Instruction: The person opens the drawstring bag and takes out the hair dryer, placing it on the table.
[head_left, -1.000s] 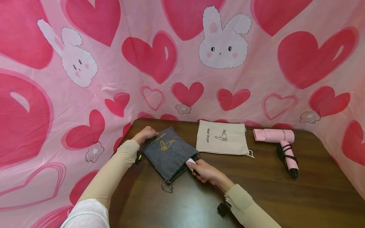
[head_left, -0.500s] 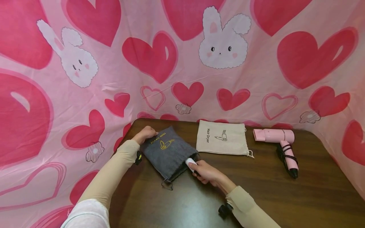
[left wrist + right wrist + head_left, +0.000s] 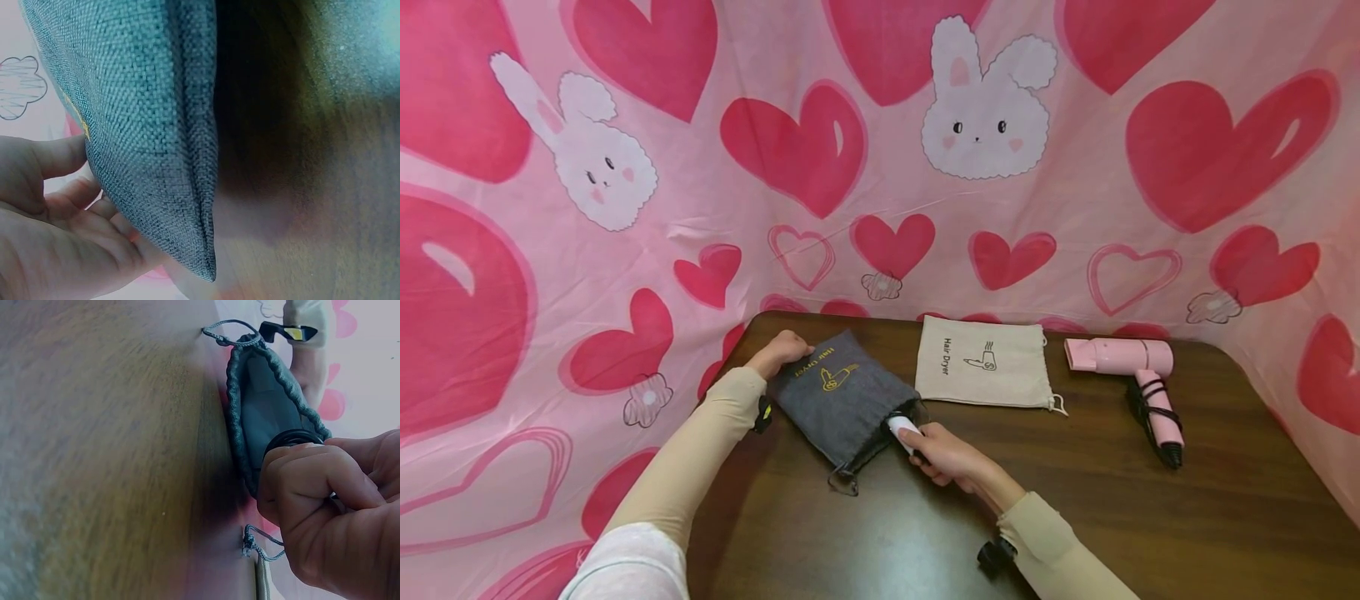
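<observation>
A dark grey drawstring bag [image 3: 850, 408], printed "Hair Dryer" in yellow, lies slanted with its mouth toward the right hand. My left hand [image 3: 781, 353] pinches its bottom end, thumb on the printed face and fingers behind, as the left wrist view [image 3: 81, 206] shows. In my right hand [image 3: 951, 458] is the white handle of a hair dryer [image 3: 901, 427], gripped right at the bag's mouth; its other end is hidden inside. The right wrist view shows coiled black cord [image 3: 292, 437] at these fingers and the gaping mouth with its gathered rim [image 3: 234, 419].
Beyond the grey bag, a flat cream drawstring bag [image 3: 970, 385] lies on the brown wooden table [image 3: 1075, 500]. At the right sits a pink hair dryer [image 3: 1120, 357], black cord wound round its handle. Pink heart-patterned cloth [image 3: 880, 183] hangs behind and at both sides.
The bag's mouth has shifted slightly up, and a little more of the white handle shows. My right hand stays almost in place with its grip; my left hand keeps its hold.
</observation>
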### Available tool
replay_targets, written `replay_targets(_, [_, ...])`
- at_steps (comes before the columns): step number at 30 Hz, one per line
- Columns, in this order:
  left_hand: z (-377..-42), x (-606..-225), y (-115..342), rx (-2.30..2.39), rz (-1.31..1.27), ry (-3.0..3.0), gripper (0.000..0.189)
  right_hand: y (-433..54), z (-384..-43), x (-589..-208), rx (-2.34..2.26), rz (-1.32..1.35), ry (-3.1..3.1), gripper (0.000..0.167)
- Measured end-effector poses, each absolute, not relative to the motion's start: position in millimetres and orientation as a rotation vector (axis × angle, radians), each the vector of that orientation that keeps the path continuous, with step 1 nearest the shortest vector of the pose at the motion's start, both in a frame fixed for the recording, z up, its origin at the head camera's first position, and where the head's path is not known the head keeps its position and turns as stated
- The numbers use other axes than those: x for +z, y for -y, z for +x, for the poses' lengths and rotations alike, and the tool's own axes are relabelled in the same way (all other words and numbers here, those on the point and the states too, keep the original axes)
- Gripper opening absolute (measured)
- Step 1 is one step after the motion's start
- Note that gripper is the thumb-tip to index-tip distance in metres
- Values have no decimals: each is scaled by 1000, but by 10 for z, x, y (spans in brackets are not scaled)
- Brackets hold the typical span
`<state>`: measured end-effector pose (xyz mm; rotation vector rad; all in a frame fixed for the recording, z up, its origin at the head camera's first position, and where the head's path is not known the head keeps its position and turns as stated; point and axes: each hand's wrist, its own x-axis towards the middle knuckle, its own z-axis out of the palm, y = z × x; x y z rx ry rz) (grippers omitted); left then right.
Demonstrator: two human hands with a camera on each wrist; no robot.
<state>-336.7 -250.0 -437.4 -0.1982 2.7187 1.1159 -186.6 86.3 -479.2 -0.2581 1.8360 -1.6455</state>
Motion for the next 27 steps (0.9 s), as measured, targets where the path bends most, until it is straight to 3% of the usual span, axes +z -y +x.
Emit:
replay_targets(12, [-3396,-4415,2530,1095,-198,-2725,31,-897,-1839,-4770,-1645,-253,-1848,43])
replay_targets(20, [-3387,-4413,2554,1117,-193,-2734,24,-906,-1843,-4780,-1641,-258,-1847,44])
replay_targets(27, [-3397,-4420,2561,1113,-193,-2739,33,-919,-1840,-4811,-1648,-252,-1843,42])
